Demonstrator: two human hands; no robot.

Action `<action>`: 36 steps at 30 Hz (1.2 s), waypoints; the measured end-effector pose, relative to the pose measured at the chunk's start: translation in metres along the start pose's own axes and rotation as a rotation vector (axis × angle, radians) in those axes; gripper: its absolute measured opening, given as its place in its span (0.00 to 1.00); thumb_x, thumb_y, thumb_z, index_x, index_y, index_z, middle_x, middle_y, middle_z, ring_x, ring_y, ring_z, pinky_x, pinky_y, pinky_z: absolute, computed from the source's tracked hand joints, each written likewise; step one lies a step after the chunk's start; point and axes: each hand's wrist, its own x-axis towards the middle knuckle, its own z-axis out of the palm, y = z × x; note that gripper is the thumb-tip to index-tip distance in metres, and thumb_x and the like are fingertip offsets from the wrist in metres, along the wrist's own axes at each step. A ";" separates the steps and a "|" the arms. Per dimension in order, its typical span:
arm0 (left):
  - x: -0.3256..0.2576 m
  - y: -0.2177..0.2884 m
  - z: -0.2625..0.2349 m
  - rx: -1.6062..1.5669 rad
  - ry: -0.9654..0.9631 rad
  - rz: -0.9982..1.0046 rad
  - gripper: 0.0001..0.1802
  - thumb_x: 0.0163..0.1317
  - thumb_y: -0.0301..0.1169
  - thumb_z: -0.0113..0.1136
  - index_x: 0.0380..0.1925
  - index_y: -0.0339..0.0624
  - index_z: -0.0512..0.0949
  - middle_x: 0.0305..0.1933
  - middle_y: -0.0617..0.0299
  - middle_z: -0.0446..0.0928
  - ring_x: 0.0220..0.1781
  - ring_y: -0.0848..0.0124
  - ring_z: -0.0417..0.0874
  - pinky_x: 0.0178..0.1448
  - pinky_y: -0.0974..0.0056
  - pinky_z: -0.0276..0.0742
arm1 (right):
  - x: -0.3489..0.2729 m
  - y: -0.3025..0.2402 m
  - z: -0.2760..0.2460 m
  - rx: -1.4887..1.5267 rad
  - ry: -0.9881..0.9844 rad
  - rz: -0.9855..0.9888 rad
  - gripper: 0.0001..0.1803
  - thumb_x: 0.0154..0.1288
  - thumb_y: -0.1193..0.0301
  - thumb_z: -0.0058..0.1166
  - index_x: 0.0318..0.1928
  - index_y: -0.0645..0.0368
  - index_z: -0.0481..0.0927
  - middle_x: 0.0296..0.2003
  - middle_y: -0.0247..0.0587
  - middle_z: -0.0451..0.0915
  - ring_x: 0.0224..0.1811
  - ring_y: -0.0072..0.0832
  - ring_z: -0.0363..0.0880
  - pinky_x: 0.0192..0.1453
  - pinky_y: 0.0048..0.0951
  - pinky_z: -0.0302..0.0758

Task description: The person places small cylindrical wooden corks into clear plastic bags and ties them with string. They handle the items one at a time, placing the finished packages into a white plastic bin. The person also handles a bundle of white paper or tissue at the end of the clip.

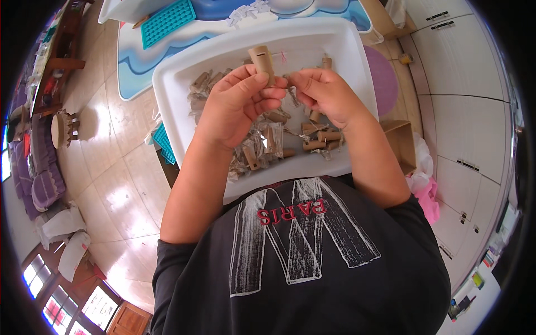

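Starting off to the left there's a small round stool (62, 129) on the tiled floor, and a teal gridded mat (166, 21) lying on a blue-and-white play mat (134, 67) up top. Then comes the big white tray (346, 42), resting right in front of the person's chest, probably so everything stays within easy reach. It's littered with short tan cardboard tubes (321, 139) and what look like clear crinkly wrappers (268, 139). The left hand (237, 106) is curled up, thumb and fingers pinching one cardboard tube (262, 61) and holding it upright just above the tray, likely to keep its side facing the other hand. That tube is plain brown, short and stubby, open at the top, with a thin pinkish thread (283, 56) showing beside it. The right hand (324, 95) is closed too, fingertips pinched right against the tube's lower side; what it's nipping is too small to tell. Further right sits an open brown box (405, 148) and some pink cloth (427, 195).
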 end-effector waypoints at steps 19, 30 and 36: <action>0.005 -0.012 -0.005 -0.226 0.075 0.050 0.05 0.58 0.24 0.54 0.36 0.40 0.71 0.40 0.54 0.77 0.40 0.67 0.80 0.39 0.69 0.78 | -0.004 -0.001 -0.015 0.476 -0.337 -0.228 0.07 0.60 0.74 0.54 0.38 0.60 0.74 0.29 0.42 0.79 0.15 0.11 0.61 0.16 0.12 0.51; 0.000 -0.016 -0.009 0.009 -0.022 -0.216 0.07 0.63 0.30 0.53 0.39 0.40 0.73 0.38 0.57 0.78 0.32 0.76 0.79 0.33 0.73 0.76 | 0.003 0.004 0.004 0.189 0.386 -0.621 0.06 0.57 0.75 0.59 0.35 0.60 0.75 0.26 0.34 0.77 0.23 0.12 0.67 0.24 0.13 0.60; -0.001 -0.012 -0.003 0.218 0.124 0.129 0.13 0.61 0.31 0.56 0.44 0.36 0.73 0.39 0.60 0.78 0.37 0.77 0.78 0.43 0.74 0.73 | 0.002 0.004 0.002 -0.197 0.389 -0.536 0.05 0.56 0.74 0.60 0.32 0.61 0.78 0.24 0.25 0.74 0.26 0.11 0.66 0.29 0.13 0.63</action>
